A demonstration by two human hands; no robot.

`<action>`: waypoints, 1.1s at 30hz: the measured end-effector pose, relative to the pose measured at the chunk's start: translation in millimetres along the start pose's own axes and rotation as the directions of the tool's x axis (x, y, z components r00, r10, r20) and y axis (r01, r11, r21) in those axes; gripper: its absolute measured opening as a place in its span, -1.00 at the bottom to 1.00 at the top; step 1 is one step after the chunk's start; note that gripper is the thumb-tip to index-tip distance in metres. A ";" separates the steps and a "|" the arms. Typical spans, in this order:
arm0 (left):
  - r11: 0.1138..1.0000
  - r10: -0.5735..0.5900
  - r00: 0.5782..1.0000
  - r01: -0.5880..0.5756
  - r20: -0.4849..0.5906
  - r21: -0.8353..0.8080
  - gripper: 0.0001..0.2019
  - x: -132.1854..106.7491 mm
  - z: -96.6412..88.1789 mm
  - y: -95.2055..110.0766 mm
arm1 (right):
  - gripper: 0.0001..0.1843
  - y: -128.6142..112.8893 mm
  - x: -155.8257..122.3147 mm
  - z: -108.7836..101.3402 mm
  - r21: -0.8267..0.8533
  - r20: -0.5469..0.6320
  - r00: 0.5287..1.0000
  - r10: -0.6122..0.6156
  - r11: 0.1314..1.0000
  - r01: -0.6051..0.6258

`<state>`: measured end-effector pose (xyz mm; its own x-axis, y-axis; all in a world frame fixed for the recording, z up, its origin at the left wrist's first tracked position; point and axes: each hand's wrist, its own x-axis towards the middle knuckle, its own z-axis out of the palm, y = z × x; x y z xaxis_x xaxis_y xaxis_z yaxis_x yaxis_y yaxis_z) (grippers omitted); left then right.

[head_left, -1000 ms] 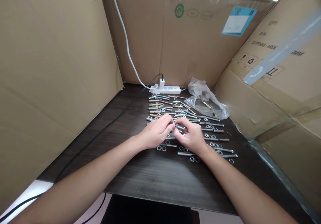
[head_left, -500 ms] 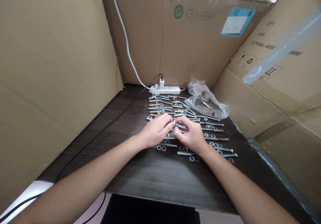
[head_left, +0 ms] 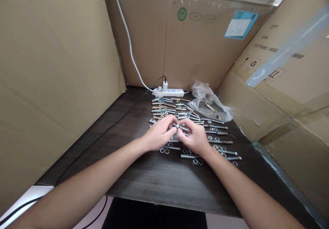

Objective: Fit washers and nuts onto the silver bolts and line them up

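Note:
My left hand (head_left: 162,133) and my right hand (head_left: 193,135) meet over rows of metal hardware on the dark table. Between the fingertips of my left hand is a small silver nut (head_left: 177,126). My right hand is closed around a silver bolt (head_left: 185,129), whose end points at the nut; whether the nut sits on the thread is hard to tell. Beneath and around both hands lie several bolts, such as a thick one (head_left: 189,156) near the front, with loose nuts (head_left: 195,161) and washers (head_left: 167,151) beside them. My palms hide part of the rows.
A white power strip (head_left: 168,92) with a plugged-in charger (head_left: 165,85) stands behind the rows. A crumpled clear plastic bag (head_left: 205,93) lies at the back right. A black cable (head_left: 110,132) crosses the table's left side. Cardboard walls (head_left: 144,34) enclose the left, back and right.
Both hands stay together at nearly the same spot. The left fingers have parted slightly from the right ones, so the nut shows more plainly. The view has shifted a little.

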<state>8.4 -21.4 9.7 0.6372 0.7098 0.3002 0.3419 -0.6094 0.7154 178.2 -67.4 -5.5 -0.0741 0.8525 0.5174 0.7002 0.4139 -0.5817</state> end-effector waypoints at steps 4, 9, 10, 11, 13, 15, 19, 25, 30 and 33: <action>0.998 0.057 0.998 -0.057 0.013 0.000 -0.72 2.7 0.9 -1.3 | -0.88 -1.5 0.0 -0.2 -0.011 -0.003 1.000 -0.008 1.000 0.008; 0.997 0.077 0.996 -0.078 0.034 0.027 -0.72 3.1 2.0 -1.9 | -0.88 -1.9 -0.4 -0.3 -0.022 0.004 1.000 -0.013 1.000 0.013; 0.996 0.075 0.997 -0.076 0.036 0.036 -0.74 2.6 1.8 -1.6 | -0.88 -1.6 -0.5 -0.3 -0.024 0.004 1.000 -0.012 1.000 0.012; 0.996 0.072 0.997 -0.073 0.040 0.045 -0.76 2.1 1.4 -1.3 | -0.88 -1.3 -0.5 -0.2 -0.026 0.003 1.000 -0.012 1.000 0.012; 0.996 0.062 0.997 -0.065 0.048 0.063 -0.79 1.1 0.6 -1.1 | -0.87 -0.4 -0.4 0.0 -0.029 0.002 1.000 -0.013 1.000 0.014; 0.996 0.047 0.997 -0.051 0.054 0.075 -0.81 0.3 -0.2 -1.2 | -0.87 0.4 -0.1 0.0 -0.035 0.006 1.000 -0.014 0.999 0.014; 0.993 0.031 0.997 -0.040 0.077 0.110 -0.84 -0.6 -1.9 0.1 | -0.86 1.1 1.3 -1.0 -0.058 0.014 1.000 0.005 0.998 -0.004; 0.994 0.025 0.999 -0.029 0.042 0.109 -0.79 -0.1 -2.9 2.2 | -0.87 0.9 1.8 -1.8 -0.058 0.022 1.000 0.006 0.998 -0.005; 0.996 0.062 0.997 -0.065 0.054 0.067 -0.68 3.5 0.2 -2.4 | -0.87 -0.5 0.7 0.1 -0.056 0.007 1.000 -0.024 0.998 0.024; 1.000 0.004 0.997 -0.004 0.077 0.005 -0.67 5.3 1.7 -2.7 | -0.87 -1.4 0.2 0.3 -0.058 0.015 1.000 -0.022 0.998 0.023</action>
<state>12.0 -16.6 8.3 0.6900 0.6780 0.2535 0.3424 -0.6143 0.7109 177.0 -67.7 -4.7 -0.1004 0.8480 0.5204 0.7384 0.4141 -0.5322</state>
